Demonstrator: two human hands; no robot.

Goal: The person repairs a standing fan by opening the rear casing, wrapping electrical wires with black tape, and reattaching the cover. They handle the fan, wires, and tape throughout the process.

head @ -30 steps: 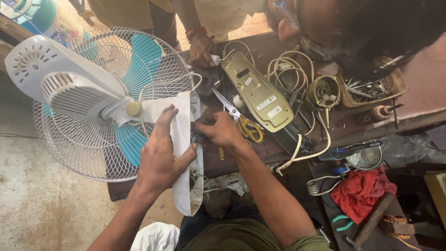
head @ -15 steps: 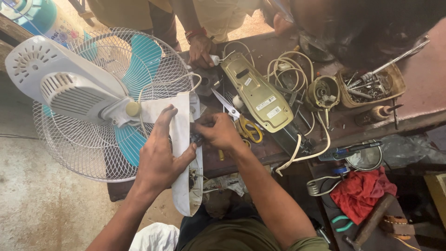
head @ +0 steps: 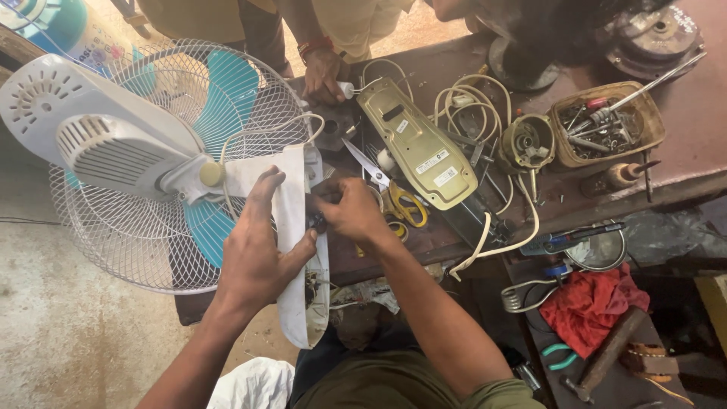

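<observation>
Fan base (head: pixel 299 250), white and opened, lies at seven o'clock on the bench, gripped along its side by the left hand (head: pixel 254 254); the right hand (head: pixel 352 212) pinches something small inside, hidden by fingers. At two o'clock a basket (head: pixel 651 121) holds screwdrivers and bits.
</observation>
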